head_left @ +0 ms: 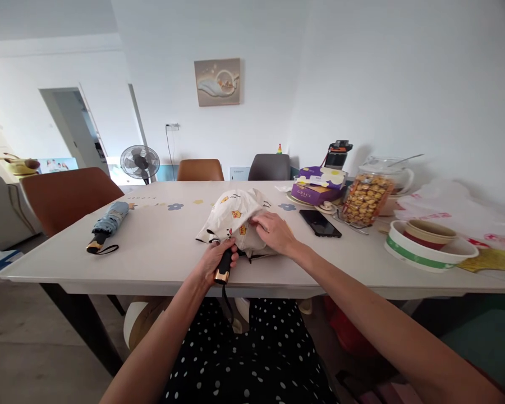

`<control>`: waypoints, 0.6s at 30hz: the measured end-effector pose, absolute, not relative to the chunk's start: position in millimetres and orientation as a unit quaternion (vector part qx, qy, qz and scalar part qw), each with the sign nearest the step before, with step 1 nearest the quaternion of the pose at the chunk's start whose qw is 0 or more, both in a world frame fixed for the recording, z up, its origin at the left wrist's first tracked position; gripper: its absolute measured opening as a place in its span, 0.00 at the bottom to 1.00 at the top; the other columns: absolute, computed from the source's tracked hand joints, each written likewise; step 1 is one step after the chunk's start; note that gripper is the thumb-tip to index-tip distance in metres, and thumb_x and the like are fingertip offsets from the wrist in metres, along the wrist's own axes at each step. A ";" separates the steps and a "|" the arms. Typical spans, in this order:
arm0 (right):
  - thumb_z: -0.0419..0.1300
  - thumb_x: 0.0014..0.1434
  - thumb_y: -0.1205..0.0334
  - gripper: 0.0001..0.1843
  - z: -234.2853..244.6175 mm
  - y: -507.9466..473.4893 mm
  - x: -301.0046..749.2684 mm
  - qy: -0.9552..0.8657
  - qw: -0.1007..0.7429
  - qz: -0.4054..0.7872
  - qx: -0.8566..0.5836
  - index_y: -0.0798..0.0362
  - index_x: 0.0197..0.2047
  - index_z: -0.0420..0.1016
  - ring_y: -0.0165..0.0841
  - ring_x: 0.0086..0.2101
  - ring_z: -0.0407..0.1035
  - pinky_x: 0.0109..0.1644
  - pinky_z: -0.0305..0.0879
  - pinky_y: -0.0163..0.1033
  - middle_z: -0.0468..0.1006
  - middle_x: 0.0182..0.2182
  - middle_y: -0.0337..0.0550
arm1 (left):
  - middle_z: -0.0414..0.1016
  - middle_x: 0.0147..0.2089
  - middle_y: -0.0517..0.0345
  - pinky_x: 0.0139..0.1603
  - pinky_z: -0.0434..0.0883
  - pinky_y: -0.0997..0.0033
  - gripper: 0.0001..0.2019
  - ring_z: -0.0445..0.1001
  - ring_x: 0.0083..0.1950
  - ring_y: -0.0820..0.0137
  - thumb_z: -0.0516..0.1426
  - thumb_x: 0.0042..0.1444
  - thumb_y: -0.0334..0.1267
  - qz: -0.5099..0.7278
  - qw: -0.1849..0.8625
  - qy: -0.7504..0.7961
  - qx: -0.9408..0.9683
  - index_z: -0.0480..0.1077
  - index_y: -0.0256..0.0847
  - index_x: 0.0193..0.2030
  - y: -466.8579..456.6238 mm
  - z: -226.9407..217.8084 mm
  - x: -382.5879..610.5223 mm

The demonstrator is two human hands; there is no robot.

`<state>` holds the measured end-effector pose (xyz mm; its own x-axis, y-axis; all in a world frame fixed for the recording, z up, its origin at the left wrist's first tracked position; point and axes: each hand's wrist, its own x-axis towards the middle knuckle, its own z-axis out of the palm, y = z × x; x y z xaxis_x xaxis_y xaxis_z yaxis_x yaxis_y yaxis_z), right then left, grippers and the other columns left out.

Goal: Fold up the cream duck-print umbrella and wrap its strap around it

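Note:
A white folding umbrella (pixel 231 210) with small printed figures lies loosely bunched on the table in front of me. My left hand (pixel 219 258) is wrapped round its black handle, whose gold-coloured end points towards me with a dark strap hanging off the table edge. On the right side of the canopy, my right hand (pixel 273 231) has its fingers bent and closed on the white fabric; the fingertips are partly hidden. Farther left rests a rolled blue folding umbrella (pixel 113 219) with a black and gold handle and a wrist loop.
Right of the canopy lies a black phone (pixel 320 223). Behind it stand a purple tissue box (pixel 315 193) and a large jar of round snacks (pixel 367 196). A white bowl (pixel 421 257) with a green band holds a paper bowl. Chairs and a fan (pixel 140 163) stand beyond the table.

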<state>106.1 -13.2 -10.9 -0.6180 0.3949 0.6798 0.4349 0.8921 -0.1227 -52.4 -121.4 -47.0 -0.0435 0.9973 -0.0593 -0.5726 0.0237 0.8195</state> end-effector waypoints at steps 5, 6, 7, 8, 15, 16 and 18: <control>0.48 0.58 0.72 0.13 8.8 -6.1 92.7 -0.899 0.354 -0.130 -0.223 0.56 0.39 0.74 0.42 0.41 0.69 0.49 0.61 0.48 0.77 0.37 0.52 | 0.63 0.24 0.61 0.14 0.61 0.79 0.14 0.62 0.19 0.79 0.65 0.44 0.41 0.594 0.620 0.380 0.345 0.65 0.34 0.24 -123.8 -46.3 -48.8; 0.48 0.59 0.72 0.14 13.8 -2.9 88.2 -0.899 0.348 -0.141 -0.223 0.57 0.41 0.73 0.43 0.43 0.68 0.52 0.59 0.49 0.77 0.39 0.53 | 0.63 0.24 0.61 0.14 0.61 0.79 0.15 0.62 0.19 0.79 0.65 0.44 0.41 0.589 0.621 0.381 0.351 0.65 0.34 0.23 -124.2 -46.1 -48.5; 0.47 0.60 0.71 0.15 18.5 0.4 83.3 -0.901 0.344 -0.147 -0.220 0.57 0.44 0.72 0.43 0.47 0.67 0.55 0.56 0.50 0.76 0.43 0.54 | 0.63 0.23 0.61 0.14 0.62 0.79 0.15 0.62 0.19 0.79 0.65 0.44 0.42 0.585 0.620 0.382 0.357 0.65 0.34 0.23 -124.6 -46.0 -48.4; 0.46 0.61 0.70 0.17 22.9 3.4 77.8 -0.902 0.342 -0.148 -0.217 0.57 0.49 0.70 0.43 0.51 0.64 0.58 0.53 0.52 0.74 0.48 0.55 | 0.63 0.23 0.61 0.14 0.62 0.79 0.15 0.62 0.19 0.79 0.65 0.44 0.42 0.583 0.619 0.383 0.361 0.65 0.34 0.23 -124.9 -45.8 -48.3; 0.48 0.63 0.57 0.19 39.5 19.2 28.9 -0.932 0.247 -0.034 -0.262 0.56 0.53 0.66 0.47 0.56 0.59 0.57 0.51 0.57 0.68 0.55 0.56 | 0.62 0.22 0.61 0.14 0.61 0.78 0.16 0.62 0.19 0.79 0.64 0.45 0.43 0.570 0.619 0.386 0.378 0.65 0.34 0.22 -123.8 -45.3 -49.0; 0.48 0.63 0.55 0.17 40.6 21.0 22.0 -0.938 0.207 -0.008 -0.279 0.56 0.46 0.70 0.48 0.51 0.65 0.55 0.53 0.57 0.74 0.49 0.56 | 0.62 0.23 0.61 0.14 0.61 0.79 0.16 0.62 0.19 0.79 0.65 0.44 0.43 0.572 0.623 0.382 0.373 0.65 0.34 0.23 -123.2 -45.5 -49.1; 0.48 0.63 0.54 0.17 42.4 22.5 10.9 -0.937 0.166 0.021 -0.306 0.56 0.38 0.72 0.47 0.43 0.70 0.52 0.56 0.56 0.77 0.40 0.55 | 0.63 0.23 0.61 0.14 0.61 0.79 0.16 0.62 0.19 0.79 0.64 0.45 0.43 0.576 0.628 0.378 0.360 0.65 0.34 0.24 -122.1 -45.7 -49.8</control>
